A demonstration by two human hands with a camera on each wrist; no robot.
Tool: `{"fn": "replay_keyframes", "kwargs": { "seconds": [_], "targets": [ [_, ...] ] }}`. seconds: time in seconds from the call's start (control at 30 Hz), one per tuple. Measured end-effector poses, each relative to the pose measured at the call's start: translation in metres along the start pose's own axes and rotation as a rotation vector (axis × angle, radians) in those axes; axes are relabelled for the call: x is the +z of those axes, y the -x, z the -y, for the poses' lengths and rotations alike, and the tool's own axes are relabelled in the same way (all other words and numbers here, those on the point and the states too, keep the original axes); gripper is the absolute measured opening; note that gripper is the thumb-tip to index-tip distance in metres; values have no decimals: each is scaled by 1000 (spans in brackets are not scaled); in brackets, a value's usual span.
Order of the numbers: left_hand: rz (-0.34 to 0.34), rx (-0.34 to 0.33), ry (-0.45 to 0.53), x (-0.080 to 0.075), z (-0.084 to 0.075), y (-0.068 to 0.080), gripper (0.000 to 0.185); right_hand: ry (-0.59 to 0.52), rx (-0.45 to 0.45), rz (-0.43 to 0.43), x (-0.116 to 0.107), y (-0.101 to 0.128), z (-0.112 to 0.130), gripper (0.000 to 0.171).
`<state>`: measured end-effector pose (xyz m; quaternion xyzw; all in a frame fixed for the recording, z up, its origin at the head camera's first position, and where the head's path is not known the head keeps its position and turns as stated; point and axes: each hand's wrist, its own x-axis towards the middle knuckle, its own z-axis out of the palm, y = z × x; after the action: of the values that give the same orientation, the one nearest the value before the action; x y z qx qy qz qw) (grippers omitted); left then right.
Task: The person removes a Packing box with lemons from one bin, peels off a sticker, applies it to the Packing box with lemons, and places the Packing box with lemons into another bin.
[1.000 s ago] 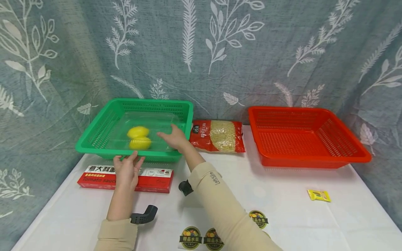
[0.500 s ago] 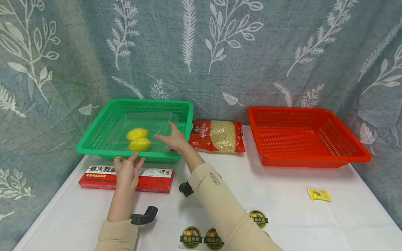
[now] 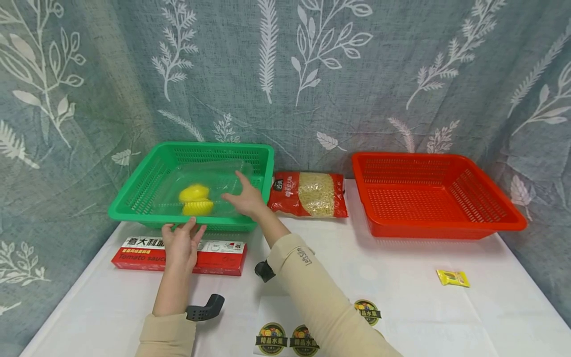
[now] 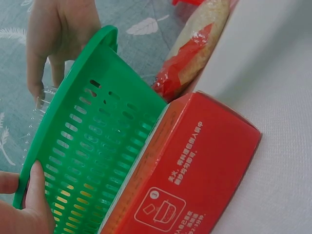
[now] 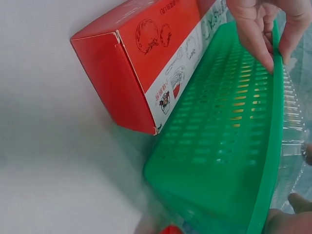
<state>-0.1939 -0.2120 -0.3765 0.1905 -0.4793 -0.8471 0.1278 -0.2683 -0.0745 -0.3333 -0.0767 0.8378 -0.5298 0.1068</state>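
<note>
Both hands are on the job at the green basket [image 3: 138, 217], and they're apart: the left hand [image 3: 180, 245] at the front, the right hand [image 3: 250, 201] reaching over the right end. The left has the near rim pinched, thumb on the outside, fingertips over the inside, both wrist views showing it nicely. And the right? Thumb and forefinger spread wide, fairly straight, up against the right end of the clear tub [image 3: 216, 173] that sits in the basket. Two lemons [image 3: 196, 199] glow through that plastic, one blurred into ridges by the tub's wall; whether they're in it or under it, I can't tell. Right below the left hand lies the red-and-white box [image 3: 218, 262], lengthwise along the basket's front. Just off the basket's right side, there's the pasta bag [image 3: 308, 195], and further over the red basket [image 3: 446, 227]. Down in front of that, a yellow packet [image 3: 453, 278] on the white-covered bench [image 3: 401, 263], with round stickers [image 3: 272, 338] at the near edge.
</note>
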Motion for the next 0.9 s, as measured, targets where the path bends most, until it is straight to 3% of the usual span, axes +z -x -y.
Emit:
{"fn": "replay_keyframes", "kwargs": {
  "seconds": [0.3,0.53,0.9],
  "targets": [
    [3,12,-4,-2,2,0,50,-38,51,-77,7,-1,2,64],
    [-2,30,-17,-1,5,-1,50,-88,34,-143,9,-1,2,63],
    [-14,24,-25,0,3,-1,51,-128,36,-171,8,1,5,63]
  ]
}}
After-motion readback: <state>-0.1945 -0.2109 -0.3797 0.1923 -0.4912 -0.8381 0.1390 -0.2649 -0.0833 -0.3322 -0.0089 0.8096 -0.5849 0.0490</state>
